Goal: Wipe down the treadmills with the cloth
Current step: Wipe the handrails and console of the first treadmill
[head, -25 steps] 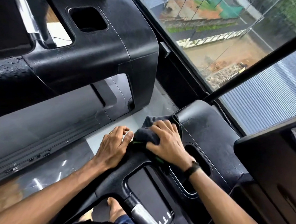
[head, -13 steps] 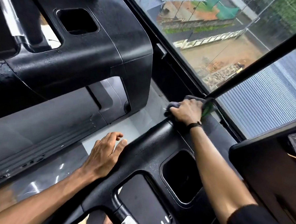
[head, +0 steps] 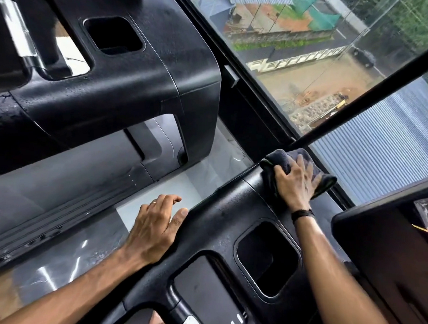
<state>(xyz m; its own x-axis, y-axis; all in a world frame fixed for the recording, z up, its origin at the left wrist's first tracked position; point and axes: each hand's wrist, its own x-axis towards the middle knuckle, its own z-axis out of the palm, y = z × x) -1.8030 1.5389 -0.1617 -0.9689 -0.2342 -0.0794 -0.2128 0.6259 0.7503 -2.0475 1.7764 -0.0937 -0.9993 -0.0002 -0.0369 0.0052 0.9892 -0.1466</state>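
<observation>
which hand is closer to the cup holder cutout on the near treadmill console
Right. The right hand presses the cloth on the console's far corner, just beyond the cup holder cutout. The left hand rests on the console's left edge, farther off.

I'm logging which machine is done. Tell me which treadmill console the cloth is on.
The near console, the one under both hands. The right hand presses the cloth on its far right corner; the far console is untouched.
</observation>
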